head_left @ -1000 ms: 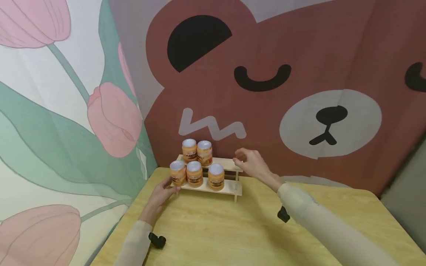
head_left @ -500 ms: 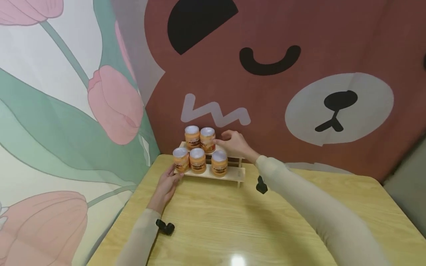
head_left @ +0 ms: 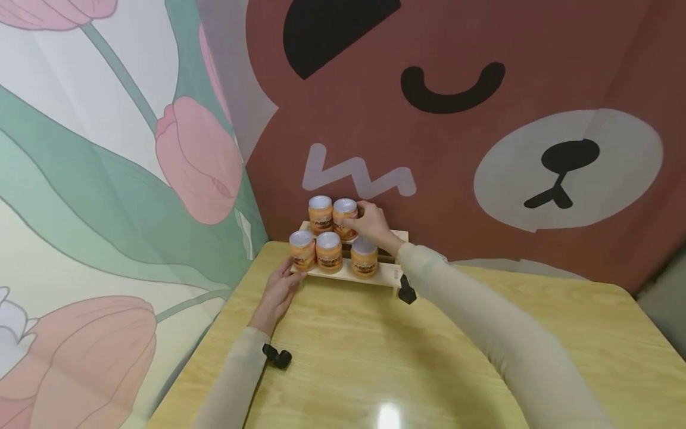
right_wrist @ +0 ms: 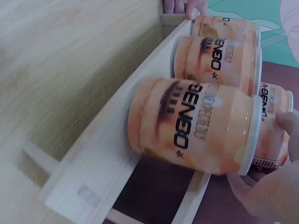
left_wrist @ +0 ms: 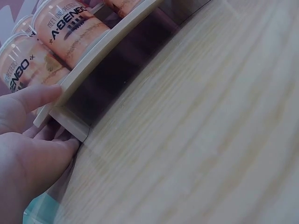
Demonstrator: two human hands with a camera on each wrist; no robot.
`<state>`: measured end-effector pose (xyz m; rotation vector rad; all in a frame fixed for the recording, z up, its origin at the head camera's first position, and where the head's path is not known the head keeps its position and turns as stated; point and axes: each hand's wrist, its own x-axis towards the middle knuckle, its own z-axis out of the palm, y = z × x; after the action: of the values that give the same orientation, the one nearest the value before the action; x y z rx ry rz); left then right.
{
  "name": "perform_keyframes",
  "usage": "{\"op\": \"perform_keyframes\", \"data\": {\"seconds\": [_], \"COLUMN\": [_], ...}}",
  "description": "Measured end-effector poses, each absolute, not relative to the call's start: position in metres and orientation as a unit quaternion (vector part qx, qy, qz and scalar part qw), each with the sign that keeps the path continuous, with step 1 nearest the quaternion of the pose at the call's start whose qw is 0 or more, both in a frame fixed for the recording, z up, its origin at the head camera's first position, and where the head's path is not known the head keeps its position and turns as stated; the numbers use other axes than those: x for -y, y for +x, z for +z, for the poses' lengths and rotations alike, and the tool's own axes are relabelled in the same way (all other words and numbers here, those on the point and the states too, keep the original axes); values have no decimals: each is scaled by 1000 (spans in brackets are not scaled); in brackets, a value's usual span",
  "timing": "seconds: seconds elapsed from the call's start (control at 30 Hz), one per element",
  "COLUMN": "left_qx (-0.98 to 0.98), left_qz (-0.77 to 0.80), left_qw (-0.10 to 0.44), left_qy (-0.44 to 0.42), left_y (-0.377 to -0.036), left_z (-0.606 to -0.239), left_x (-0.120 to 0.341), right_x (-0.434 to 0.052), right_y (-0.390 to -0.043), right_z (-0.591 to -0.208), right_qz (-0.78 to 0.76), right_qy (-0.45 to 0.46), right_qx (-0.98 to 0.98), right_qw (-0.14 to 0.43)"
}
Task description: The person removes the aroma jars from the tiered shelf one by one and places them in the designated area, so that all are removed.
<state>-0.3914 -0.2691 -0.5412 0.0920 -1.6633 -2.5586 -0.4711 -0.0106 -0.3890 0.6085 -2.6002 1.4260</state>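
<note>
Jars stand on a small two-step wooden rack (head_left: 375,275) at the far edge of the counter (head_left: 429,357), against the bear-patterned backdrop (head_left: 482,149). Five orange jars in all: two on the rack's upper step, three on its lower step.

The right hand (head_left: 372,225) reaches over the rack from its right side and curls its fingers round the right-hand jar of the upper step (head_left: 345,217); in the right wrist view a thumb (right_wrist: 289,135) and the fingers below press on that jar's lid end (right_wrist: 271,154). The other upper jar (head_left: 320,213) stands just beside it, touching or nearly so.

The left hand (head_left: 281,289) lies on the counter at the rack's left end. In the left wrist view its fingers are straight, with the thumb (left_wrist: 32,100) laid against the front edge of the lower step and the fingertips (left_wrist: 65,142) touching the rack's left foot (left_wrist: 70,123). The leftmost lower jar (head_left: 301,248) stands right above this hand; the middle jar (head_left: 329,251) and the right jar (head_left: 364,256) follow along the lower step, the last one below the right wrist.
</note>
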Motion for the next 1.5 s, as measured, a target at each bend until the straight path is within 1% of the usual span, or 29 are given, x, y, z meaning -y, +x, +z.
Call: {"op": "perform_keyframes", "data": {"seconds": [0.1,0.23,0.4,0.5,0.6,0.8,1.03,1.27,1.5], "left_qx": [544,535,536,535,539,538,539,538,530], "left_qz": [-838,-844,-844,-844,-842,-842,-841,-842,-847], "left_qw": [42,39,28,20,20,28,33,33,35], "left_qy": [24,21,12,9,13,25,13,14,12], "left_y": [-395,-397,-399,-397,-395,-392,-388,-384,-382], "left_z": [-537,-535,-538,-541,-543,-544,-543,-543,-541], "left_x": [265,260,253,250,248,250,256,264,264], "right_x": [8,1,-10,-17,-22,-34,-53,-77,-109], "right_y": [-471,-470,-467,-466,-464,-457,-447,-445,-443], "right_z": [-385,-383,-385,-387,-386,-374,-361,-361,-364], "right_qz": [467,480,508,526,540,502,483,484,484], "right_qy": [197,195,173,162,167,192,201,191,179], "right_qx": [858,851,840,833,824,840,849,851,853], "right_qw": [76,80,75,61,53,76,74,72,84]}}
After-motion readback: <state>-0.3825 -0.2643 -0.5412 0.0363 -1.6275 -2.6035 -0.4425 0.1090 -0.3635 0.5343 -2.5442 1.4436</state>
